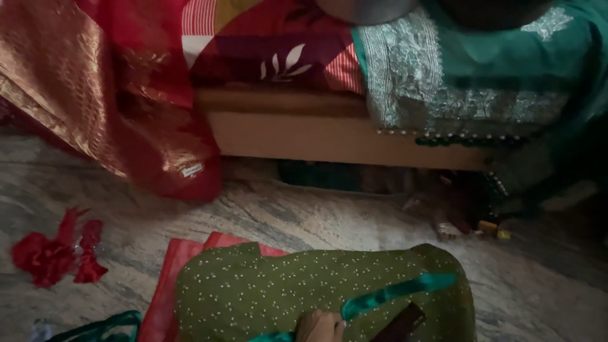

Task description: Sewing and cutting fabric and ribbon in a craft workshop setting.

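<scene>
Slanting up to the right, teal strip (392, 294) runs from one of the hands (320, 327).

We see olive-green cloth (316, 288) speckled with small pale dots, a plain teal strip (392, 293) across it, and flat red fabric (168, 285) beneath; red scraps (54, 253) lie on grey marbled floor (304, 215); a red drape (114, 95) shimmers with gold weave, and teal cloth (456, 69) carries silver patterned borders, beside a maroon bedsheet (278, 50) with white leaves
</scene>
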